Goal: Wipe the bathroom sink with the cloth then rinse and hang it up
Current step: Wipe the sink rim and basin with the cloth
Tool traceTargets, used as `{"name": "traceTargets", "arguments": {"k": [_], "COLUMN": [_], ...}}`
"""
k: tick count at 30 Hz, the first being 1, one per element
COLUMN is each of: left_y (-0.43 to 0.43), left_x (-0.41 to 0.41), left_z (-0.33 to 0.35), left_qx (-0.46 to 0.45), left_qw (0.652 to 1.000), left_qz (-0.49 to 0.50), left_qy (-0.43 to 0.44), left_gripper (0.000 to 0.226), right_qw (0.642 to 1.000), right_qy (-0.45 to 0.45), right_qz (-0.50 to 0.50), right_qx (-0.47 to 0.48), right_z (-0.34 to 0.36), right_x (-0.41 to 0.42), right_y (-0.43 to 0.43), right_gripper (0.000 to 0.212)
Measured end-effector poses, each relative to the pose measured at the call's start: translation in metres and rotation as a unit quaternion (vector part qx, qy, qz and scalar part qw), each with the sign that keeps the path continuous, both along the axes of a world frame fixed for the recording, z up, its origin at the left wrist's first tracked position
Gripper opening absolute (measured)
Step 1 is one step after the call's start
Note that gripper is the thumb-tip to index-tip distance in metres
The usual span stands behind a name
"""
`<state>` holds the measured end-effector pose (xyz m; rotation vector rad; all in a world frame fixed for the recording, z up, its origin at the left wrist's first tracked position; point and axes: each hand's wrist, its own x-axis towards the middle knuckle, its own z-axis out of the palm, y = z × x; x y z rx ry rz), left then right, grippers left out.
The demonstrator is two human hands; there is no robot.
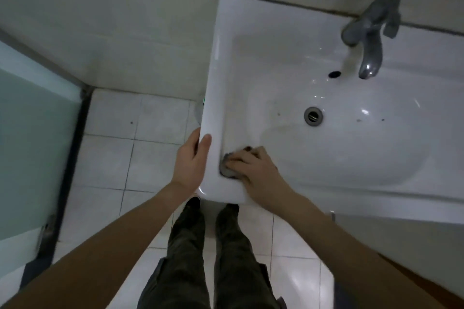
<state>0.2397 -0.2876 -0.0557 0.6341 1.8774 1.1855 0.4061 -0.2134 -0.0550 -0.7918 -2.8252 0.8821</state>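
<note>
A white ceramic sink (218,63) fills the right half of the view, with a round metal drain (313,115) in its basin and a few dark specks nearby. My right hand (253,170) presses a small grey cloth (227,170) against the near left corner of the basin; only the cloth's left edge shows from under the fingers. My left hand (190,160) grips the sink's left rim, thumb on top and fingers under the edge.
A grey metal tap (371,32) stands at the back of the sink, above an oval overflow hole (334,74). A frosted glass panel (30,133) stands at the left. White floor tiles (113,158) and my legs are below.
</note>
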Motion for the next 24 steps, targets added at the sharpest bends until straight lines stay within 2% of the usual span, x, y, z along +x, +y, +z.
{"name": "traceTargets", "arguments": {"k": [3,6,9,11,15,17,20,24], "left_y": [0.0,-0.001,-0.001,-0.001,0.001,0.001,0.002,0.004], "left_x": [0.0,0.0,0.002,0.001,0.001,0.002,0.005,0.012], "left_z": [0.001,0.001,0.003,0.001,-0.003,-0.003,-0.001,0.012], "left_qx": [0.008,0.017,0.013,0.009,-0.004,-0.019,-0.045,-0.087], "left_qw": [1.0,1.0,1.0,1.0,1.0,0.999,0.998,0.994], "left_qz": [-0.004,0.003,0.0,0.007,0.011,0.014,0.025,0.036], "left_qy": [0.003,-0.016,-0.027,-0.022,0.002,0.024,0.043,0.056], "left_gripper": [0.021,0.024,0.025,0.025,0.021,0.019,0.022,0.025], "right_qw": [0.995,0.993,0.989,0.99,0.997,0.996,0.992,0.987], "right_qy": [-0.065,-0.107,-0.151,-0.14,-0.03,-0.007,-0.008,-0.034], "right_qz": [0.072,0.047,0.007,-0.011,0.056,0.069,0.09,0.11], "right_qx": [-0.005,0.02,-0.007,-0.019,-0.04,-0.06,-0.091,-0.113], "right_z": [0.003,0.011,0.026,0.027,0.011,0.006,-0.001,0.002], "right_x": [0.017,0.079,0.132,0.12,0.021,-0.008,0.02,0.104], "right_y": [0.02,0.047,0.063,0.061,0.026,0.017,0.027,0.07], "right_gripper": [0.03,0.032,0.033,0.034,0.029,0.025,0.032,0.035]}}
